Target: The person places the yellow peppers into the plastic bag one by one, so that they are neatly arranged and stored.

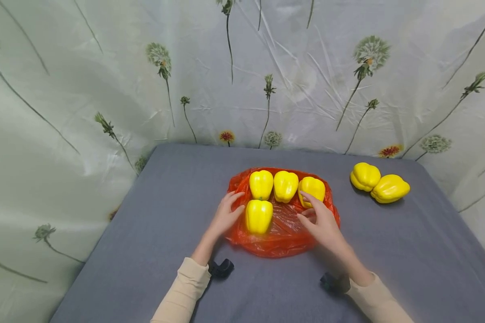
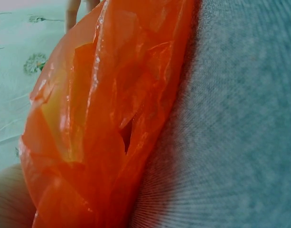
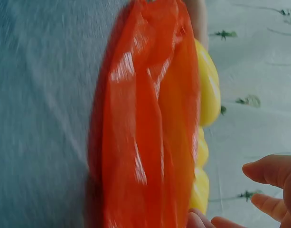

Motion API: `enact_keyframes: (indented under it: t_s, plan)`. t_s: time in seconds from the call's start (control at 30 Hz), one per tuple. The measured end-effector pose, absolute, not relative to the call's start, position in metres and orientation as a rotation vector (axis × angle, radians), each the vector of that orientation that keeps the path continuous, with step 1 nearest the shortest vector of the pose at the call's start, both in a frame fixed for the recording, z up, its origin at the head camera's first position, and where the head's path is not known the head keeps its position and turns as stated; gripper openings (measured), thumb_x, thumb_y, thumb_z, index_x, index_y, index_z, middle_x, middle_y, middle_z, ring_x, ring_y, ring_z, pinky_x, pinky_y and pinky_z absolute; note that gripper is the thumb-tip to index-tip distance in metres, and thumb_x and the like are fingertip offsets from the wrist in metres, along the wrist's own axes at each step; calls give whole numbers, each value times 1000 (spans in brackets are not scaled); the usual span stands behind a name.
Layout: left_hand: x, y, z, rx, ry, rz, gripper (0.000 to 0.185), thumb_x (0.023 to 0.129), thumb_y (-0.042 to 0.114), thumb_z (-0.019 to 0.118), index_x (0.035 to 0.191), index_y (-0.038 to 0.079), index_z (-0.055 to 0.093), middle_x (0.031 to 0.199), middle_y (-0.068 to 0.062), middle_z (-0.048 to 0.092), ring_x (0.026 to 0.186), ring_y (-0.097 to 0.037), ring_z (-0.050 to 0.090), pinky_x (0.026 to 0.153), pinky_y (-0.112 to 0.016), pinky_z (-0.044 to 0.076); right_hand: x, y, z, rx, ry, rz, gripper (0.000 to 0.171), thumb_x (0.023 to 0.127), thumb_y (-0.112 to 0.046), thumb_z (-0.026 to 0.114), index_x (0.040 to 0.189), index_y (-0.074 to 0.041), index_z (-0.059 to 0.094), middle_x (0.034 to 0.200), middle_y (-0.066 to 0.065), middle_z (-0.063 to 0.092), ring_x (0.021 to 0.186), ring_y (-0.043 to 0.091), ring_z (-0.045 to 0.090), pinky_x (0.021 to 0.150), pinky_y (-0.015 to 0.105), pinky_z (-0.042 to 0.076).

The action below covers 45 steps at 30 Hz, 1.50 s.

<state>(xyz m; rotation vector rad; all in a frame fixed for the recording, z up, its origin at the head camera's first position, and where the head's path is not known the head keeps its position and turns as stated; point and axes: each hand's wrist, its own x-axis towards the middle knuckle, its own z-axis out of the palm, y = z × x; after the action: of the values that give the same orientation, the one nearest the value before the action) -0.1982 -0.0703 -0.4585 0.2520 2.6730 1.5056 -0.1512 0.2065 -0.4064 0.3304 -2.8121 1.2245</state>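
Observation:
A red plastic bag (image 1: 284, 244) lies spread on the table with its mouth facing up. Several yellow bell peppers (image 1: 285, 186) sit inside it, mostly along the far side, and a nearer yellow bell pepper (image 1: 259, 217) is at the left. My left hand (image 1: 226, 216) reaches over the bag's left rim, thumb and fingers apart beside that pepper. Over the right side, my right hand (image 1: 321, 224) has loosely bent, parted fingers, with fingertips overlapping the rightmost bagged pepper (image 1: 312, 190). In the right wrist view, its fingers (image 3: 268, 171) hold nothing.
Two more yellow bell peppers (image 1: 390, 188) lie side by side to the right of the bag. A grey cloth covers the table (image 1: 161, 211). Behind it hangs a pale curtain (image 1: 210, 107) with a dandelion print. Dark straps (image 1: 221, 269) are on the wrists.

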Motion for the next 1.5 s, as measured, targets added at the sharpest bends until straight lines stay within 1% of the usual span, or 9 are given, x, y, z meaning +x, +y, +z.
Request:
enact_keyframes:
  t_s: [0.23,0.7,0.83,0.93,1.07,1.2,1.3,1.4,1.5]
  plan:
    - [-195,-71,-457,247,2668,1512,45,92,21,54,136,11,48,150,-18,32,139,-37,29,111,-59,28,-151,225,-402,288,-2774,1181,59,86,-8,63,140,-12,40,127,19,53,90,28,64,78,45,57]
    - [-194,-71,-458,255,2671,1513,44,92,19,54,135,11,50,150,-18,32,140,-38,28,110,-60,28,-152,265,-390,177,-2630,1073,54,89,-9,60,139,-7,41,125,26,54,89,37,66,74,50,55]
    - [-195,-70,-459,246,2670,1495,44,92,20,54,135,12,50,150,-17,32,140,-37,28,111,-59,28,-153,278,-386,85,-2607,1017,53,88,-12,61,138,-7,43,125,26,55,79,1,63,69,24,57]
    - [-195,-70,-459,243,2674,1493,43,92,21,54,135,12,50,150,-17,32,140,-37,28,111,-60,28,-154,286,-383,20,-2603,994,54,88,-13,62,138,-8,43,127,26,54,78,-9,55,65,10,50]
    - [-196,-70,-458,237,2679,1491,43,93,21,54,134,12,50,150,-17,32,140,-37,27,111,-60,27,-155,294,-380,-50,-2601,995,54,89,-14,60,140,-7,41,129,28,52,85,24,66,64,10,51]
    - [-196,-70,-458,230,2675,1487,43,93,21,54,135,13,50,151,-16,31,140,-37,27,110,-60,28,-156,302,-381,-119,-2606,993,54,91,-14,58,141,-8,38,131,29,50,93,41,62,63,0,42]
    - [-196,-70,-458,232,2674,1490,43,92,20,54,134,12,50,150,-17,32,140,-37,28,110,-59,28,-157,309,-383,-142,-2599,991,55,91,-14,58,141,-6,38,130,30,50,88,37,63,61,-3,37]
    - [-196,-70,-458,250,2684,1491,42,92,20,54,134,11,51,149,-17,34,139,-37,29,111,-59,28,-159,317,-386,-172,-2588,991,54,90,-15,58,140,-5,39,129,31,50,73,2,61,61,-5,30]
    - [-196,-69,-458,259,2689,1485,42,92,20,54,134,11,51,149,-17,34,139,-37,30,111,-59,28,-161,326,-388,-206,-2572,996,54,91,-15,57,140,-4,38,129,33,49,63,-26,39,59,-6,28]
